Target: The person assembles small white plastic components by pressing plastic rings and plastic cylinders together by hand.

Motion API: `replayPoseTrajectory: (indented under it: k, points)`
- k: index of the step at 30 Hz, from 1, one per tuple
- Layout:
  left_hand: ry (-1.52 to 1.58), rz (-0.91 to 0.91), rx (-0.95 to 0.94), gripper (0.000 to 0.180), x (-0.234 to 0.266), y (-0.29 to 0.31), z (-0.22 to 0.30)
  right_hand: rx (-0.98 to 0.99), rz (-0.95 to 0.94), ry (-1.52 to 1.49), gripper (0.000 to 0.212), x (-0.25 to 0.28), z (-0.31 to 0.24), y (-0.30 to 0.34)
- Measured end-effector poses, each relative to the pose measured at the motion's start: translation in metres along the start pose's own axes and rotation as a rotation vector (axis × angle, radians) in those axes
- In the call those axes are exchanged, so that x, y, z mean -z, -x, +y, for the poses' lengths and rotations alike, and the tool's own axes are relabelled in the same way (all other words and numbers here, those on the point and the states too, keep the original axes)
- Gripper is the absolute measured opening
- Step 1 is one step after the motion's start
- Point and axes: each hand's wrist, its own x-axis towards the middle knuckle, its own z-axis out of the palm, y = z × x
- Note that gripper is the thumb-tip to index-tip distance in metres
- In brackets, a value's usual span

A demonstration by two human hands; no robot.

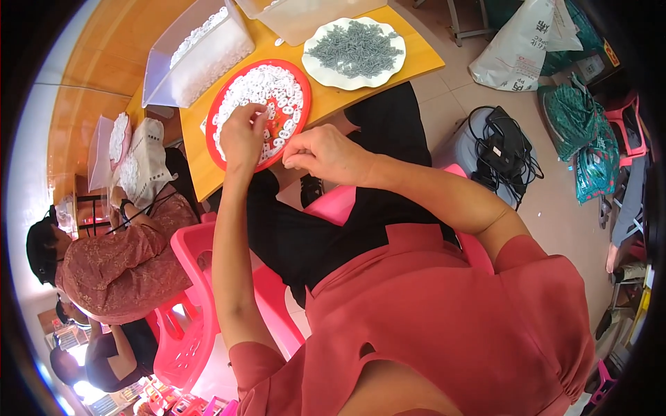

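Note:
My left hand (241, 136) is over the red round tray (305, 89), its thumb and fingers drawn together above small white oval pieces with holes (267, 83). What lies between those fingertips, if anything, is too small to tell. Just off the tray's right-hand rim is my right hand (327, 154). Its fingers are curled and thumb and forefinger pressed together, and I cannot make out anything in them. White pieces heap toward the tray's far side, and red tray bottom shows through near my fingers. Behind on the right, a white scalloped plate (313, 68) carries a pile of small grey pieces (357, 48).
The yellow table (416, 54) also bears a translucent bin (208, 59) of white pieces. At left a person (125, 256) sits at work near another bin. A stool with a black cable bundle (505, 152), a white sack (517, 52) and green bags (579, 125) stand right.

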Motion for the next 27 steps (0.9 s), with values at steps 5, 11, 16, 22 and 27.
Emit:
replayPoseTrajectory:
  k: [5,11,16,22,27]
  points:
    - [-0.064,0.018,0.044,0.013,-0.019,-0.011,-0.008,0.036,-0.028,0.052,0.016,-0.004,0.002,-0.004]
    - [0.088,-0.042,-0.007,0.013,-0.015,-0.012,-0.022,0.085,-0.078,0.021,0.017,-0.013,-0.005,-0.010]
    - [-0.070,0.029,-0.026,0.007,-0.017,-0.007,-0.020,-0.045,-0.052,0.071,0.017,-0.022,-0.027,-0.009]
    - [0.164,0.196,0.115,0.014,0.027,0.024,0.001,-0.070,-0.052,0.001,0.014,-0.037,-0.028,-0.009]
    - [1.148,0.305,0.471,0.015,0.067,0.086,0.047,-0.153,0.014,-0.126,0.014,-0.033,-0.026,-0.011]
